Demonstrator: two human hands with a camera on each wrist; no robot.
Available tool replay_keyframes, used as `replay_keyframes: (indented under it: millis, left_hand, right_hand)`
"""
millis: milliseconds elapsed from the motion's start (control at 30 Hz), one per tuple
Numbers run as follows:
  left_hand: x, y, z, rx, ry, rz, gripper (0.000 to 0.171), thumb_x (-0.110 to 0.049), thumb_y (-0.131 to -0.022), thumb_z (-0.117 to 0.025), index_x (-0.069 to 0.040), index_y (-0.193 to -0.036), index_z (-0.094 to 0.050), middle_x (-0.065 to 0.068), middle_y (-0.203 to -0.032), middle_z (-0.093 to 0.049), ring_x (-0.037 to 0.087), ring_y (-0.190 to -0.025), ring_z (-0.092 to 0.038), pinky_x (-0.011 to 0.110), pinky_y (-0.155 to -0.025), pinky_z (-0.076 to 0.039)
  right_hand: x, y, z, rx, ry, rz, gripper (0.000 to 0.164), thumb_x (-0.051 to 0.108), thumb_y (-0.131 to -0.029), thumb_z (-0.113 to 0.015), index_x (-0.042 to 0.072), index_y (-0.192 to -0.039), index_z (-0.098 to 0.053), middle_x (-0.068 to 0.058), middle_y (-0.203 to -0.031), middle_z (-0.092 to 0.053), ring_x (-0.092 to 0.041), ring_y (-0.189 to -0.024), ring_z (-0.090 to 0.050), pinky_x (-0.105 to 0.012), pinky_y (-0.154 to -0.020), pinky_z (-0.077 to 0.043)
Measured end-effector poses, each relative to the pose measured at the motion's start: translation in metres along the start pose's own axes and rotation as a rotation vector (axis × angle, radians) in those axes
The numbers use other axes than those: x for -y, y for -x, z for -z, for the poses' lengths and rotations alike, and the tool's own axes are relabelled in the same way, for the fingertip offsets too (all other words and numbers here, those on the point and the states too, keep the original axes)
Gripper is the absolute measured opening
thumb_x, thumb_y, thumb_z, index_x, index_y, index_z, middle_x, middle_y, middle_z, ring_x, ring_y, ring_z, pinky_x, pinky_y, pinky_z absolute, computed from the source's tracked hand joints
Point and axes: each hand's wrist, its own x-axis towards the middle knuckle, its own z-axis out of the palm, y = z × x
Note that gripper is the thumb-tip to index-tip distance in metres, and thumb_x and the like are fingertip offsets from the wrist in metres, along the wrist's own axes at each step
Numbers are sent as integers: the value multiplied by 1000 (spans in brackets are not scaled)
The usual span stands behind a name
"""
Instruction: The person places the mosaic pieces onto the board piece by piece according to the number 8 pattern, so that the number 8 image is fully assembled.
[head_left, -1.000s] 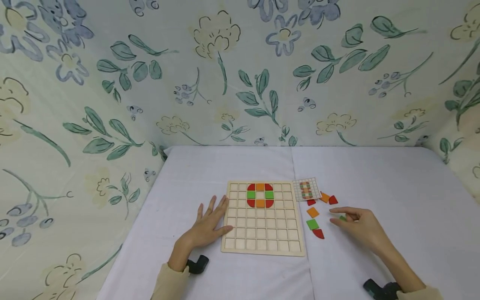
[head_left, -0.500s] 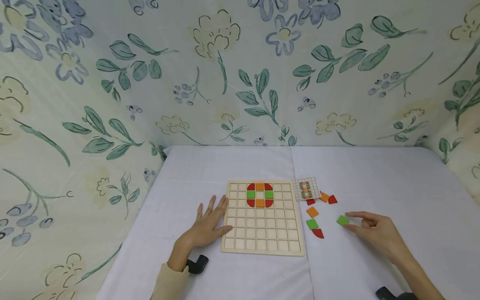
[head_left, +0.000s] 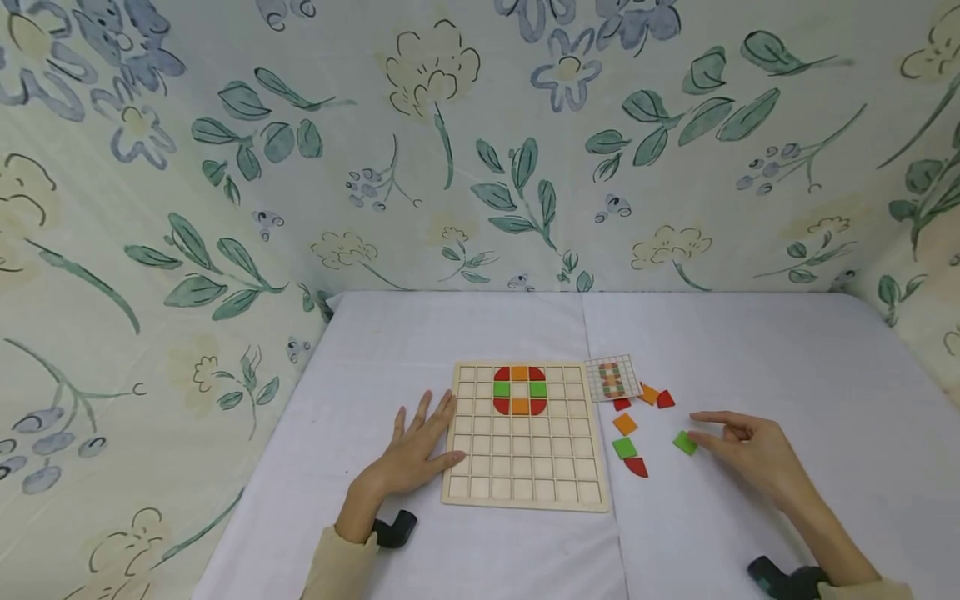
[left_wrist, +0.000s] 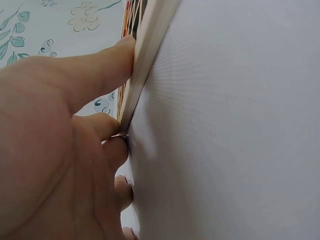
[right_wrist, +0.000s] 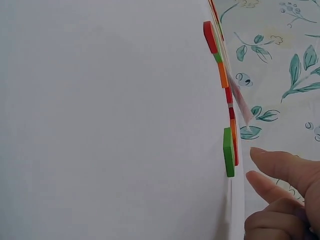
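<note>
My left hand (head_left: 412,450) lies spread at the left edge of a wooden grid board (head_left: 525,508). Its thumb and fingertips touch that edge, and the left wrist view shows the thumb (left_wrist: 102,70) against the board's side (left_wrist: 145,55). Set in the upper cells, a ring of red, orange and green tiles (head_left: 521,406) surrounds one bare cell. Right of the board, my right hand (head_left: 757,454) hovers with thumb and index finger apart. A green square tile (head_left: 685,442) lies by the thumb tip; the right wrist view shows a gap between that tile (right_wrist: 228,152) and the fingers.
A small pattern card (head_left: 613,378) lies at the board's upper right corner, partly over a red piece (head_left: 622,405). Nearby are orange tiles (head_left: 626,425), another green square (head_left: 625,448) and red rounded pieces (head_left: 637,467). A flowered cloth (head_left: 480,167) hangs behind the table.
My right hand has drawn back to the right, uncovering the green square tile, and its thumb and index finger have come off it. The left hand and board have stayed put.
</note>
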Motion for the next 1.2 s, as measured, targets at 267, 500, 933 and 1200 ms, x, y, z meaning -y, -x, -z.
replay_keyframes:
  millis: [267,500,933,1200]
  left_hand:
    - [0,1,1,8,-22,13,86,-43,-104,-59,-10,-167,-10,6,-176,-6,37,-163,9,69,-125,11]
    - [-2,1,2,-5,32,-15,84,-39,-104,-61,-6,-166,-15,10,-176,-10,40,-162,7,71,-124,11]
    - [-2,1,2,-2,26,1,84,-41,-104,-60,-7,-166,-15,9,-176,-10,39,-162,8,71,-124,11]
    - [-2,2,2,-1,24,1,84,-40,-104,-60,-7,-166,-15,9,-176,-10,39,-162,8,71,-124,10]
  right_hand:
    - [16,-25,5,37,34,21,52,40,-93,-77,6,-131,-70,1,-64,-38,-11,-57,-33,-29,-47,-26]
    - [23,-42,-1,97,44,35,50,25,-92,-78,2,-135,-67,0,-64,-39,-15,-60,-37,-29,-47,-28]
    - [17,-47,-6,22,123,57,36,28,-86,-84,-3,-103,-76,-1,-63,-45,-19,-66,-43,-26,-50,-30]
    - [12,-43,0,68,136,98,42,29,-86,-83,1,-117,-75,-1,-66,-43,-16,-65,-40,-27,-49,-29]
